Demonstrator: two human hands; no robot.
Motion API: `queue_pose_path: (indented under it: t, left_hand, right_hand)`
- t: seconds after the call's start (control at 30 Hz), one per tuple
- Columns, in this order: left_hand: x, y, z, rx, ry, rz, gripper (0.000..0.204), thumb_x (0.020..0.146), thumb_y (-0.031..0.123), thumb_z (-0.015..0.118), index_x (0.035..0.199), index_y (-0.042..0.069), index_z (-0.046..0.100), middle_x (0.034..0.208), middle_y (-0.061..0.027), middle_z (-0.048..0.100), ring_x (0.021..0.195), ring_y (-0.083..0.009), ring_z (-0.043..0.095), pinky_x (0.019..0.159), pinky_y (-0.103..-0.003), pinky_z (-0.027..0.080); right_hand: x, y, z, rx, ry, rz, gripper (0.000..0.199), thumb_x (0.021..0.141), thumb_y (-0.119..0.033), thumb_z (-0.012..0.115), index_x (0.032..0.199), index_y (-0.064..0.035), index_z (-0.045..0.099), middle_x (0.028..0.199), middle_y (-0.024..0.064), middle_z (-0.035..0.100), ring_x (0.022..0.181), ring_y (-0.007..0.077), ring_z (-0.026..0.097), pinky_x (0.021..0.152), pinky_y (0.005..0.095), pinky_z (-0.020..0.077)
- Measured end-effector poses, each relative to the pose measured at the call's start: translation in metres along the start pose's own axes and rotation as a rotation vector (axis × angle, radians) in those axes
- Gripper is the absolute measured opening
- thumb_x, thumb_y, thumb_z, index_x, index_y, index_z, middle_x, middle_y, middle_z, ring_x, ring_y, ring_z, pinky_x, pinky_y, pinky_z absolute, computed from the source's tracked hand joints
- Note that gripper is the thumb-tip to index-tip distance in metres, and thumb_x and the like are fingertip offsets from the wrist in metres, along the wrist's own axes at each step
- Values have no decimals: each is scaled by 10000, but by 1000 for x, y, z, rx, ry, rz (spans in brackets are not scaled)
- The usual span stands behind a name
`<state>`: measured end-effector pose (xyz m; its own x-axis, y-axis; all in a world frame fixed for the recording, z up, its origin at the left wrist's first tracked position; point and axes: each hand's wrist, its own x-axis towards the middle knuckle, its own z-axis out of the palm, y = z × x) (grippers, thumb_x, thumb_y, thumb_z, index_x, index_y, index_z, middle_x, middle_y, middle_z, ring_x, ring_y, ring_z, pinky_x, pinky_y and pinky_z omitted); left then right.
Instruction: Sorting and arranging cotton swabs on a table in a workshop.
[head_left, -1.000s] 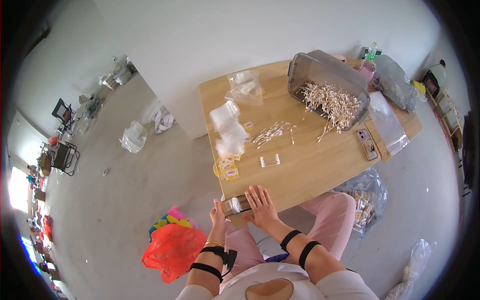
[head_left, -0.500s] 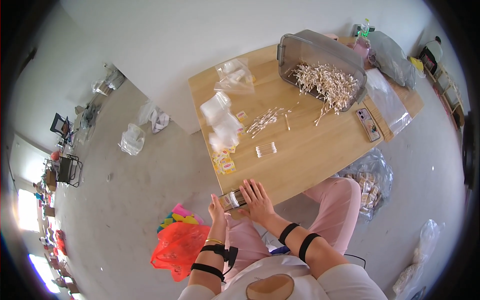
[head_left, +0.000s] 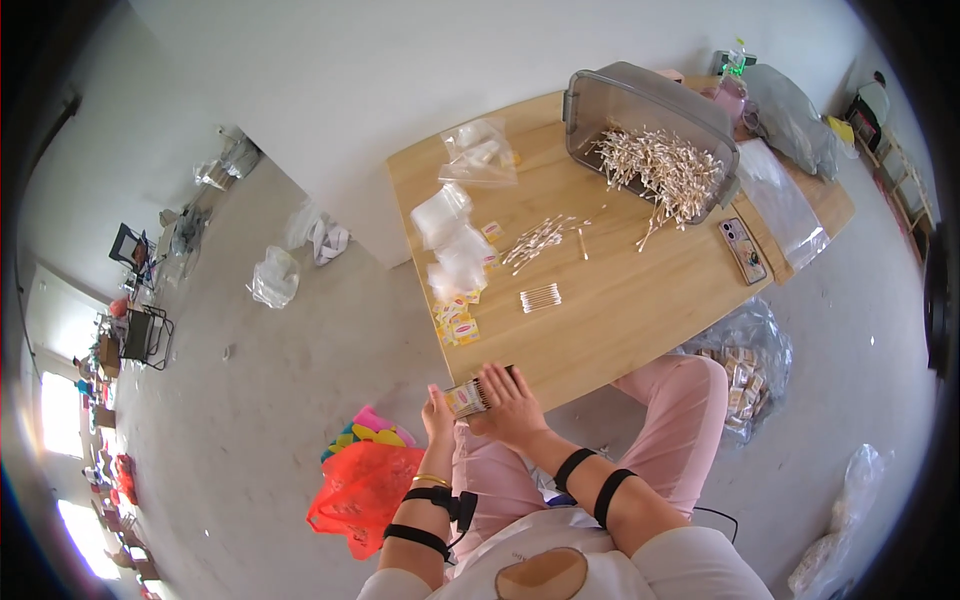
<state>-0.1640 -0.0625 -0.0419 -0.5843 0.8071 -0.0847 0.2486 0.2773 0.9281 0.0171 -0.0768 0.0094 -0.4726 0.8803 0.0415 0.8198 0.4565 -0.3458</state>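
At the table's near left corner, my left hand (head_left: 437, 413) is closed on the outer edge of a small clear pack of cotton swabs (head_left: 464, 400) with a pale and yellow label. Dark lines of sticks show in the end under my right hand (head_left: 510, 405). That hand lies flat over the end, fingers stretched out; its thumb is hard to see. Farther in on the table lie a neat row of swabs (head_left: 541, 298), a loose pile of swabs (head_left: 541, 242) and one single swab (head_left: 583, 244). Yellow label cards (head_left: 459, 330) lie near the left edge.
A grey clear bin (head_left: 640, 92) lies tipped at the back, swabs spilling out. Clear bags (head_left: 442, 215) cover the table's left side. A phone (head_left: 742, 250) sits at the right. A bag of packs (head_left: 745, 385) and a red bag (head_left: 365, 492) are below the table.
The fingers of my right hand have drawn closer together over the pack. The pack and both hands have shifted only slightly. The whole view has moved a little.
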Motion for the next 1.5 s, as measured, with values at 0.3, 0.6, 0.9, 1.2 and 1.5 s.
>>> queue_pose_path:
  t: [0.3,0.6,0.9,1.2,1.5]
  left_hand:
    - [-3,1,-16,299,-155,65,571,1038,447,452,767,-29,610,638,-168,600,593,-314,565,596,-421,436]
    - [2,-24,-19,234,-38,86,560,1030,463,464,777,-11,620,661,-173,616,614,-347,598,620,-442,489]
    - [-33,18,-12,-700,-314,-633,327,900,322,748,1072,81,610,923,-17,637,824,-140,639,699,-283,539]
    - [-38,5,2,-825,-167,-602,341,870,168,788,1133,24,625,963,-51,683,766,-131,660,681,-261,536]
    - [-40,-1,0,-937,-233,-672,387,857,207,806,1161,92,596,963,-12,650,815,-110,640,680,-242,531]
  right_hand:
    - [-7,1,0,-155,-99,27,947,906,-611,508,1560,7,213,1654,140,149,1539,264,104,1243,460,83]
    - [1,-17,-6,-45,73,-32,887,902,-551,564,1530,12,291,1602,162,254,1502,327,190,1217,481,169]
    - [16,-9,27,487,79,307,528,859,-104,651,1361,-3,522,1227,204,538,1136,361,531,996,438,442]
    - [40,-33,57,752,190,529,370,854,-12,558,1214,43,622,1073,220,661,981,294,655,836,367,514]
    - [27,2,16,986,-183,451,370,933,-9,482,1273,43,618,1163,97,694,999,169,659,888,294,513]
